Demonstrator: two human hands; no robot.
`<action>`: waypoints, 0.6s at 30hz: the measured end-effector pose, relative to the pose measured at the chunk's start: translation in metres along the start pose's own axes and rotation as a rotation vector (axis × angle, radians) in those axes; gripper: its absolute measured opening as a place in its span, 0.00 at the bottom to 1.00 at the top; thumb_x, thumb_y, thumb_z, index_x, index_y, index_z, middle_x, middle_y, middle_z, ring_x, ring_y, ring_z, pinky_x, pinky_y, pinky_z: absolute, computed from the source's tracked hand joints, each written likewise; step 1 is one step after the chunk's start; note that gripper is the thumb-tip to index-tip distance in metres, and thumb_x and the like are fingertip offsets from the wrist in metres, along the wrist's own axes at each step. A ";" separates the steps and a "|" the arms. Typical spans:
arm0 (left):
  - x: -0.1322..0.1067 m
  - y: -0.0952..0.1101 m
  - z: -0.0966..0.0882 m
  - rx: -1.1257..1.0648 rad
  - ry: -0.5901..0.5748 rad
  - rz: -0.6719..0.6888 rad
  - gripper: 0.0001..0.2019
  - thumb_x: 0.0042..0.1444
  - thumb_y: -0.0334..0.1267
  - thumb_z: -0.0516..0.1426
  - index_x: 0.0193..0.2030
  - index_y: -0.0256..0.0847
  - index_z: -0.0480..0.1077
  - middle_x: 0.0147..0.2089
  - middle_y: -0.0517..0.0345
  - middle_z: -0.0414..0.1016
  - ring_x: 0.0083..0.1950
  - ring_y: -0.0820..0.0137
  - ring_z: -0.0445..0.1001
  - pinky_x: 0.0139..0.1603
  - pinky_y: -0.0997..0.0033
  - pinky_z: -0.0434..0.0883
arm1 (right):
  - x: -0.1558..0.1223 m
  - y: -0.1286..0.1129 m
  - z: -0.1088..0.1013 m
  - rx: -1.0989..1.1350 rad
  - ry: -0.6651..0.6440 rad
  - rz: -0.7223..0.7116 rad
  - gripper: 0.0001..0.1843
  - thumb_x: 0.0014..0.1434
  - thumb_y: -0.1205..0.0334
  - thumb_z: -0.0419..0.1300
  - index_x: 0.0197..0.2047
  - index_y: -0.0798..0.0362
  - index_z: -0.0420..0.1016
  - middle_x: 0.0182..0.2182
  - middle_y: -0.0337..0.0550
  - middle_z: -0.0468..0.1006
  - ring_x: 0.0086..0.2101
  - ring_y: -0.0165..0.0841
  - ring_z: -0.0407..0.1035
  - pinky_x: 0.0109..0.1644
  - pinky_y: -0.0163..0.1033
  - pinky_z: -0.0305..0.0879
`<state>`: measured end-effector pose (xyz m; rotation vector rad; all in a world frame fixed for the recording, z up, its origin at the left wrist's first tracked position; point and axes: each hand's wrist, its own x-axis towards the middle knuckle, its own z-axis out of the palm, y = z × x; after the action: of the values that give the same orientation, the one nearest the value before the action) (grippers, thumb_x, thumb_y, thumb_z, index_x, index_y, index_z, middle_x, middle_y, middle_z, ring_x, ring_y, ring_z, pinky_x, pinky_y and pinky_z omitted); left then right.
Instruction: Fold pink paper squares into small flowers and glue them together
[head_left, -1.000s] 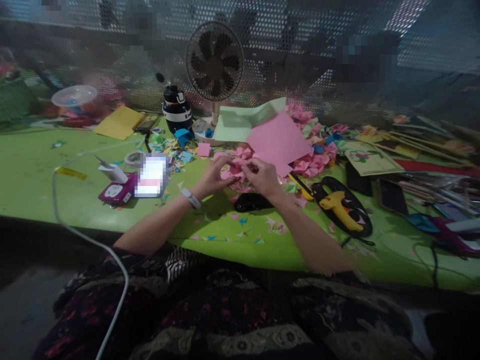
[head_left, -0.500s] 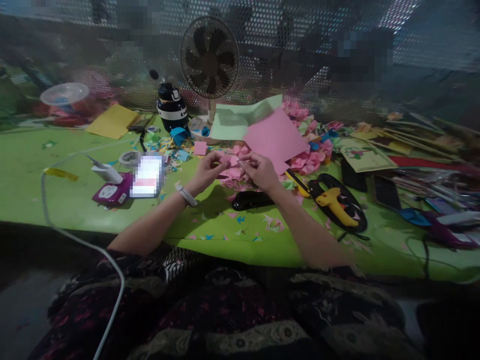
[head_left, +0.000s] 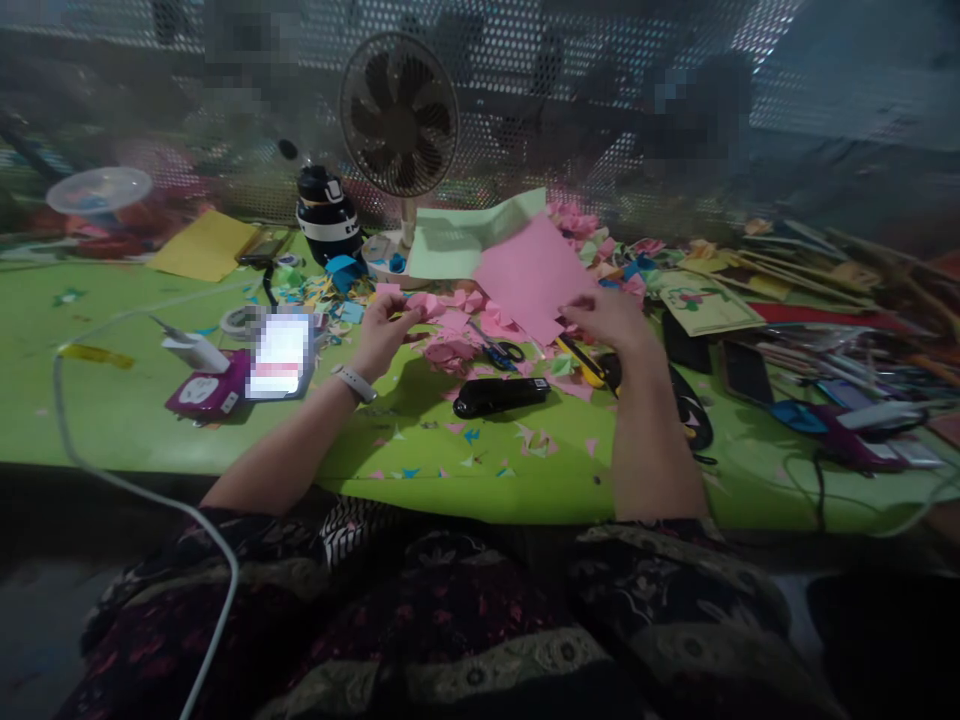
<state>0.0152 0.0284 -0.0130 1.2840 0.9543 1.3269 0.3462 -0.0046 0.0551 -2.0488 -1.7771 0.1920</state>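
My left hand [head_left: 382, 330] pinches a small folded pink paper piece [head_left: 421, 304] above the green table [head_left: 112, 410]. A white watch sits on that wrist. My right hand [head_left: 611, 318] has gone to the right, fingers curled near the lower corner of a large pink paper sheet [head_left: 529, 275] and a yellow cutter [head_left: 581, 360]; what it grips, if anything, is unclear. Between the hands lie a heap of folded pink pieces [head_left: 457, 335], blue-handled scissors [head_left: 499, 348] and a black stapler [head_left: 499, 394].
A small fan [head_left: 399, 115] and a black bottle [head_left: 324, 215] stand at the back. A phone [head_left: 279, 356], tape roll [head_left: 238, 320] and white cable [head_left: 97, 470] lie left. A pale green sheet [head_left: 469, 235], paper flowers [head_left: 600, 245], cards, pens and phones [head_left: 742, 370] crowd the right.
My hands, which worked together on the pink piece, have separated. The right hand has moved right toward the pink sheet; the left keeps the piece. The scissors now show.
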 end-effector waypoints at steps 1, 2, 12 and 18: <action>0.001 -0.001 0.000 -0.001 0.004 0.005 0.14 0.52 0.40 0.66 0.35 0.41 0.64 0.38 0.58 0.74 0.41 0.69 0.80 0.37 0.68 0.83 | -0.001 0.003 -0.002 0.044 0.010 0.024 0.10 0.58 0.57 0.64 0.37 0.54 0.82 0.31 0.47 0.83 0.33 0.39 0.77 0.40 0.42 0.71; 0.001 -0.002 0.000 -0.002 0.005 0.008 0.14 0.52 0.40 0.67 0.35 0.41 0.64 0.38 0.59 0.74 0.41 0.70 0.80 0.38 0.68 0.83 | -0.003 0.005 -0.002 0.095 0.014 0.044 0.10 0.59 0.57 0.64 0.39 0.55 0.82 0.31 0.47 0.83 0.32 0.38 0.76 0.39 0.42 0.71; 0.002 -0.002 0.002 -0.009 0.016 -0.020 0.11 0.51 0.36 0.67 0.35 0.40 0.69 0.33 0.60 0.75 0.35 0.73 0.78 0.36 0.72 0.81 | -0.052 0.031 -0.027 0.086 -0.089 0.043 0.13 0.59 0.55 0.62 0.41 0.54 0.82 0.34 0.46 0.83 0.33 0.36 0.76 0.38 0.38 0.68; 0.002 -0.003 0.004 -0.038 -0.010 -0.013 0.11 0.49 0.38 0.69 0.33 0.37 0.72 0.30 0.60 0.74 0.33 0.75 0.76 0.35 0.76 0.79 | -0.092 0.077 -0.062 -0.229 -0.028 0.218 0.13 0.59 0.57 0.59 0.41 0.56 0.81 0.39 0.52 0.84 0.37 0.38 0.75 0.39 0.38 0.64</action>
<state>0.0197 0.0301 -0.0150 1.2524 0.9243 1.3216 0.4234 -0.1149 0.0650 -2.4140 -1.6548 0.0841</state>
